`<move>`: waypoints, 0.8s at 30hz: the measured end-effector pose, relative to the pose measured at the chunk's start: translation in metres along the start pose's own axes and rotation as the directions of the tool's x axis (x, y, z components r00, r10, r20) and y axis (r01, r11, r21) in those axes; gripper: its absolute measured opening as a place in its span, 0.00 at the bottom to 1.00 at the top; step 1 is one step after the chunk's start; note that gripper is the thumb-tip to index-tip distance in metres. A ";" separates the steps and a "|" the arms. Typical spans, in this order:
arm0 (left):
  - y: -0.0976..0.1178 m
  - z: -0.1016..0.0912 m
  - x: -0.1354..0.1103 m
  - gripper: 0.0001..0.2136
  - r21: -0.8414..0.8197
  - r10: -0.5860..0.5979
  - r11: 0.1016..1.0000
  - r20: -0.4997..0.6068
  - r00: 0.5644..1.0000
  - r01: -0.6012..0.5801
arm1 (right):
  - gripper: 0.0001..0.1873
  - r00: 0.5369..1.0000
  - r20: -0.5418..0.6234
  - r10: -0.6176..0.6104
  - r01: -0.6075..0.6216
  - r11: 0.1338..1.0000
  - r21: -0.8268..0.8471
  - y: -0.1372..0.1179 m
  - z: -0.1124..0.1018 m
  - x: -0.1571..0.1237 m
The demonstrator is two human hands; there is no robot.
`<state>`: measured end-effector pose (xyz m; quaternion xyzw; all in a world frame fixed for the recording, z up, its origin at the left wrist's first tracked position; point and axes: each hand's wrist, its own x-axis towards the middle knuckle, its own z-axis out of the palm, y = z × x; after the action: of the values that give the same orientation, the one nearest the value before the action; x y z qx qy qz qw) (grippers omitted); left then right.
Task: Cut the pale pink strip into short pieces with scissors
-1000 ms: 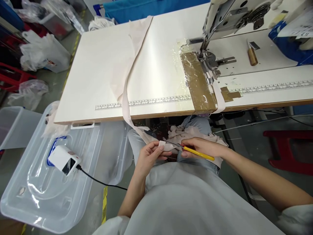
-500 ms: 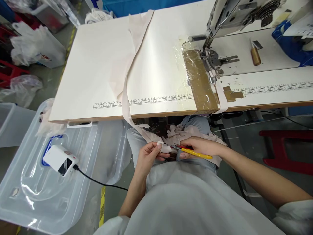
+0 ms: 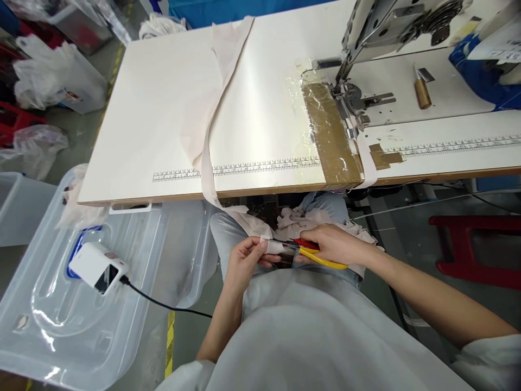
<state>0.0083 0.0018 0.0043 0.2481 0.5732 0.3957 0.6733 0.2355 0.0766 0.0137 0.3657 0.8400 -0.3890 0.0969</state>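
Above my lap, my left hand (image 3: 250, 262) pinches the end of a pale pink fabric strip (image 3: 209, 179) between thumb and fingers. My right hand (image 3: 331, 244) grips scissors (image 3: 323, 260) with yellow and red handles. Their blades point left and lie at the fabric end, close to my left fingertips. From my lap the strip runs up over the table edge and lies along the white tabletop. More crumpled pale fabric (image 3: 299, 217) rests on my thighs, partly behind my right hand.
A sewing machine (image 3: 350, 98) stands on the white table (image 3: 154, 108), with a wooden-handled tool (image 3: 422, 92) to its right. At left, a white device (image 3: 97, 267) with a black cable sits on a clear plastic bin lid (image 3: 52, 326). A red stool (image 3: 468, 266) is at right.
The scissor handles have spread apart, with the red loop now showing more. My left hand keeps its pinch on the fabric; the view has shifted very slightly.
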 end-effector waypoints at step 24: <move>0.163 -0.005 0.068 0.08 0.881 0.668 0.138 0.254 0.699 -0.452 | 0.16 0.862 -0.506 0.028 0.231 0.866 0.443 -0.006 0.018 -0.026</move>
<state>-0.0354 0.1486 0.0926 0.7235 0.6164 0.2640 0.1642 0.2473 0.0470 0.0162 0.4193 0.7288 -0.4858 -0.2390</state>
